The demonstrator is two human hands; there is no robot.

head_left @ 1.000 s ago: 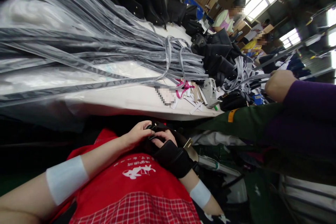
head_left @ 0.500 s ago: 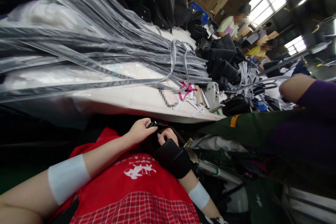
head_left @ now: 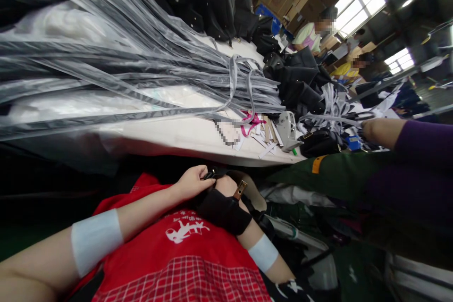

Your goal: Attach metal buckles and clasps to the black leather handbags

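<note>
Over the lap lies a black handbag (head_left: 221, 210) with a gold metal clasp (head_left: 240, 189) and a lighter lining at its right side. My left hand (head_left: 196, 180) pinches a small black part of the bag, perhaps a strap end with a metal fitting, between thumb and fingers. Close beside it, my right hand (head_left: 226, 185) is bent into the bag, the black flap lying across the wrist. Its fingertips are hidden, so their grip cannot be made out.
A white-covered table (head_left: 170, 134) runs ahead, bearing long plastic-wrapped straps (head_left: 159, 63), black bags (head_left: 297, 80), paper strips (head_left: 264, 144) and a grey tape dispenser (head_left: 288, 132). At right, a co-worker's purple sleeve (head_left: 424, 144) reaches toward the table. Other people work farther back.
My right hand has turned and gone deeper behind the flap, its fingers now hidden. The clasp has shifted left and up. The co-worker's arm has reached farther left.
</note>
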